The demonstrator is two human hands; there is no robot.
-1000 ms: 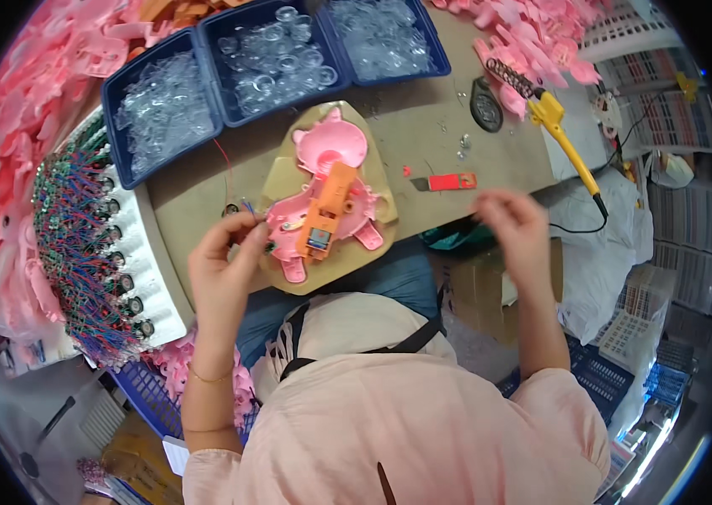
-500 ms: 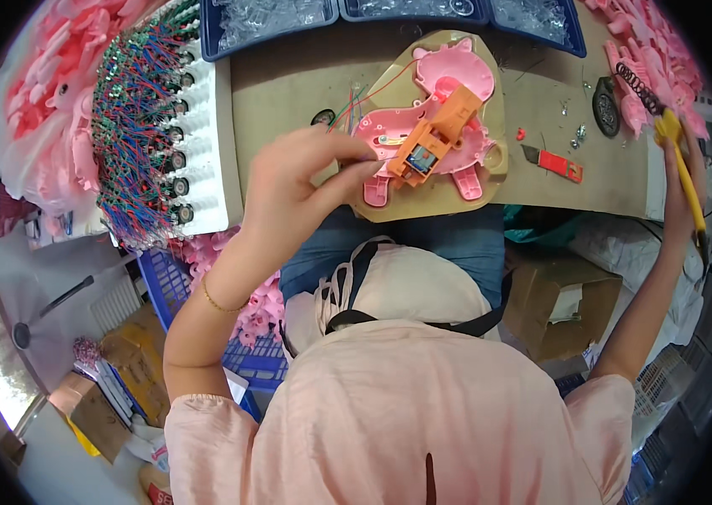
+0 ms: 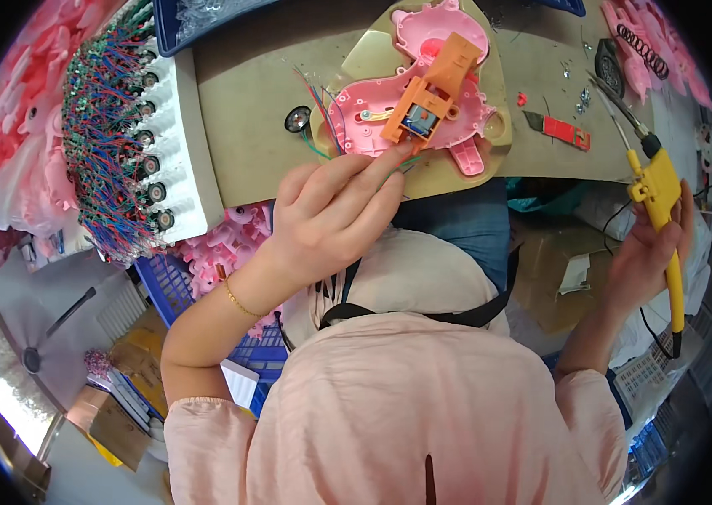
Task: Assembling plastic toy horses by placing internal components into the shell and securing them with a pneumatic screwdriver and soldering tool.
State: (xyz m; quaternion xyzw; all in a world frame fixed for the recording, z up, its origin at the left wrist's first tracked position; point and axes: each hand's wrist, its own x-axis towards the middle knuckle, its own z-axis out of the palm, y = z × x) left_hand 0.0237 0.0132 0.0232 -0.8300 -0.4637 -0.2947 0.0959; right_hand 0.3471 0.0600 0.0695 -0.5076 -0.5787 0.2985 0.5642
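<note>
My right hand (image 3: 646, 261) grips a yellow soldering iron (image 3: 657, 187), its long thin tip pointing up toward the table's right side. With its fingers closed together, my left hand (image 3: 335, 206) reaches the lower edge of an orange plastic motor housing (image 3: 416, 114). Thin green wires (image 3: 410, 163) pass by its fingertips, partly hidden under the hand. The housing lies in a pink animal-shaped toy shell (image 3: 356, 105), which rests on a tan fixture board (image 3: 495, 93). Beside the shell is a small round black speaker (image 3: 297, 119), with wires leading toward the shell.
At left, a white tray (image 3: 196, 168) holds several speakers with bundled wires (image 3: 107, 126). Pink toy parts (image 3: 23, 109) fill a bag beyond it. A red utility knife (image 3: 565, 131), metal bits and a black coil (image 3: 642, 52) lie at right. A blue bin (image 3: 175, 25) stands at the back.
My right hand has brought the soldering iron inward and nearer. My left hand has shifted right and lower, to the orange housing's lower edge. The whole view has shifted, and the speaker appears farther out.
</note>
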